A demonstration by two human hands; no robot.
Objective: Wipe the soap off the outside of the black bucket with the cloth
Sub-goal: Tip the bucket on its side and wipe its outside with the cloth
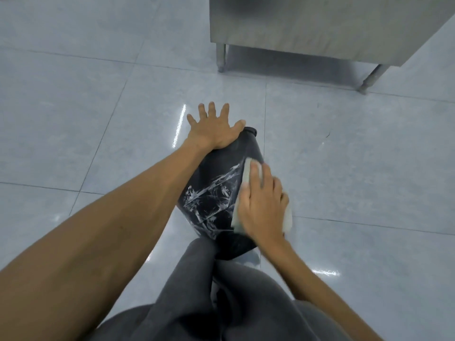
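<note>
Wiping a soapy bucket on a tiled floor

At left, the left hand [213, 129] is laid flat, fingers spread, on the tilted black bucket [222, 173]. White soap streaks [212, 198] are seen at centre. At right, a pale cloth [248, 178] is pressed against the bucket's side by the right hand [262, 205].

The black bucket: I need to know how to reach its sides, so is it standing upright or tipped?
Tipped. The black bucket leans on the floor, propped under the left hand.

Black bucket [221, 173] tilted on floor, white soap streaks [211, 200] on side, pale cloth [248, 175], possibly folded, against it
</note>
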